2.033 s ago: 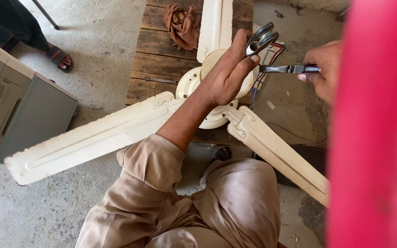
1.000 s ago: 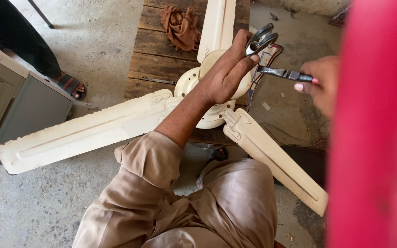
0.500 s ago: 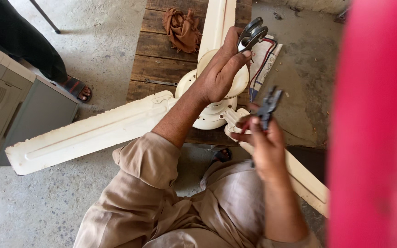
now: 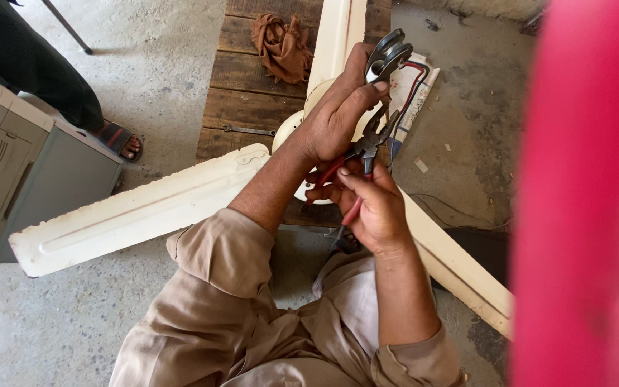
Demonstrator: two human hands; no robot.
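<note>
A cream ceiling fan point(image 4: 145, 211) lies on the floor and a wooden board, its blades spread out. My left hand point(image 4: 334, 115) rests over the fan's motor hub and grips a dark metal bracket point(image 4: 387, 54) at the top of it. My right hand point(image 4: 370, 204) holds red-handled pliers point(image 4: 365, 147), whose jaws point up toward the bracket, just below my left fingers. Red and blue wires point(image 4: 413, 86) run beside the hub. The hub itself is mostly hidden under my hands.
A brown rag point(image 4: 281, 43) and a thin metal tool point(image 4: 248, 130) lie on the wooden board point(image 4: 245, 79). A grey metal cabinet point(image 4: 16, 172) stands at left, with another person's sandalled foot point(image 4: 120, 142) beside it. A blurred red object point(image 4: 589, 193) fills the right side.
My right hand brought the pliers from the far right in to the hub, under my left hand. My left hand stayed on the bracket.
</note>
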